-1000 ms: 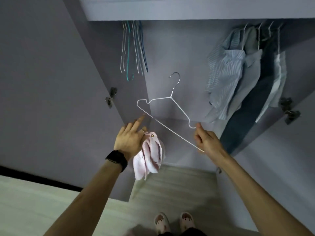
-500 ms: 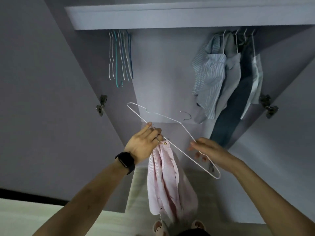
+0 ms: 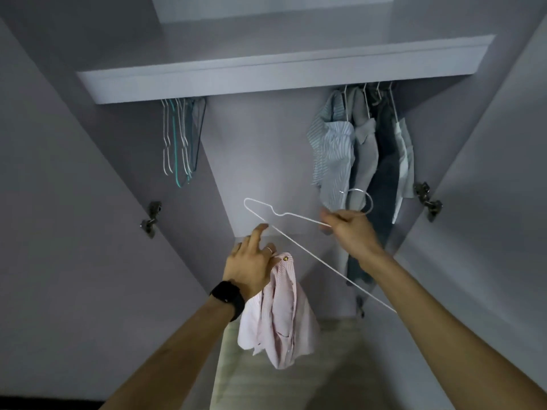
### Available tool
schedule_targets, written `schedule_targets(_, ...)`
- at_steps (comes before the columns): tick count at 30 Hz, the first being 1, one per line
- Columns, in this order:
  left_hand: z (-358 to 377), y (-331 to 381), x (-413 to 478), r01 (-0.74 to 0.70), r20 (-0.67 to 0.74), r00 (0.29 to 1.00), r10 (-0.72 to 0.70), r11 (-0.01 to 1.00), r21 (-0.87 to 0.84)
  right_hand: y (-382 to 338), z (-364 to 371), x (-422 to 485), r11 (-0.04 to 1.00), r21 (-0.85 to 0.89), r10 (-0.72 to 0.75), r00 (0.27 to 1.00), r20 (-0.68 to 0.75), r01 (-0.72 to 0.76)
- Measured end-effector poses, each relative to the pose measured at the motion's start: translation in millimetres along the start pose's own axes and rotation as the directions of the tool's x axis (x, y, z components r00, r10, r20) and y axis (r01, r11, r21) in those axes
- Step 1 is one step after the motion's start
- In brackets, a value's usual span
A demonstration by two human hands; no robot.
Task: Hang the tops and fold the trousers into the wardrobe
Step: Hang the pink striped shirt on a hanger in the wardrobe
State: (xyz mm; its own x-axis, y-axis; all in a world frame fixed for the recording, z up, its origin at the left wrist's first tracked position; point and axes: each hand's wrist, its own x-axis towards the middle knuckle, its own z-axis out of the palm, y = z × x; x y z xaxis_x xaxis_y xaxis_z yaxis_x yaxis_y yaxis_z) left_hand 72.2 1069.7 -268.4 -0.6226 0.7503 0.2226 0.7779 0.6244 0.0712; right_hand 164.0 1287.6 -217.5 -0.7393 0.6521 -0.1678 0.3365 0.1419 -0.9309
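Currently, left hand (image 3: pixel 251 267) at six o'clock clutches a pink shirt (image 3: pixel 278 315), index finger straight; right hand (image 3: pixel 350 229) at four o'clock grips a white wire hanger (image 3: pixel 307 252), whose tip could snag the crumpled fabric.

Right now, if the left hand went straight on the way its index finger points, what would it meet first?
Probably the white hanger: the left hand, gripping the pink shirt, has its index fingertip right by the lower bar. Beyond is the wardrobe's back panel; depth is unclear.
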Motion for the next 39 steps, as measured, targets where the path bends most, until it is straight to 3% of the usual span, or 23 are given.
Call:
schedule_targets(2, -5.7, -1.2, 8.9, 0.125, 0.088, 0.989, -0.117, 0.988, -0.088, 16.4, 2.3, -17.3, 0.993, 0.027, -0.11, 0.991, -0.071, 0.112)
schedule_targets(8, -33.6, 8.8, 40.7, 0.241, 0.076, 0.97, -0.23, 0.944, -0.226, 16.1, 38.6, -35.8, 0.963, 0.168, -0.245, 0.947, 0.208, 0.212)
schedule_targets(10, -46.2, 3.8, 47.7, 0.247, 0.097, 0.969, -0.229, 0.927, -0.281, 7.0, 42.4, -29.4, 0.953, 0.201, -0.27, 0.938, 0.22, 0.227)
schedule_targets(14, -72.5, -16.8, 52.1, 0.301, 0.187, 0.954, -0.236, 0.777, -0.553, -5.9, 38.6, -11.9, 0.917, 0.022, -0.393, 0.892, 0.225, 0.398)
schedule_targets(16, -83.7, -33.5, 52.9, 0.315, 0.146, 0.948, -0.284, 0.757, -0.572, -11.4, 28.5, 3.9, 0.901, -0.012, -0.43, 0.897, 0.098, 0.433)
schedule_targets(19, -102.7, -78.8, 48.1, 0.426, 0.019, 0.885, -0.466, 0.792, -0.438, -9.9, -7.8, 33.7, 0.921, -0.049, -0.39, 0.912, -0.125, 0.387)
schedule_targets(23, -116.6, -126.9, 33.1, 0.611, -0.057, 0.728, -0.683, 0.685, -0.396, 21.9, -57.0, 67.8, 0.915, -0.312, -0.315, 0.935, -0.162, 0.254)
schedule_targets(28, -112.2, -111.3, 47.7, 0.543, -0.07, 0.768, -0.636, 0.706, -0.454, 27.9, -45.4, 75.5, 0.887, -0.441, -0.22, 0.965, -0.144, 0.137)
schedule_targets(33, -119.8, -115.5, 46.3, 0.497, 0.06, 0.795, -0.604, 0.592, -0.635, 37.9, -46.9, 72.8, 0.859, -0.509, -0.134, 0.985, -0.111, 0.06)
schedule_targets(35, -124.6, -113.1, 49.9, 0.472, 0.073, 0.816, -0.573, 0.589, -0.656, 34.6, -45.2, 64.9, 0.893, -0.441, -0.144, 0.986, -0.081, 0.094)
schedule_targets(39, -123.4, -88.7, 65.6, 0.447, 0.043, 0.866, -0.497, 0.734, -0.511, 23.2, -31.3, 34.3, 0.984, -0.094, -0.163, 0.974, -0.158, 0.149)
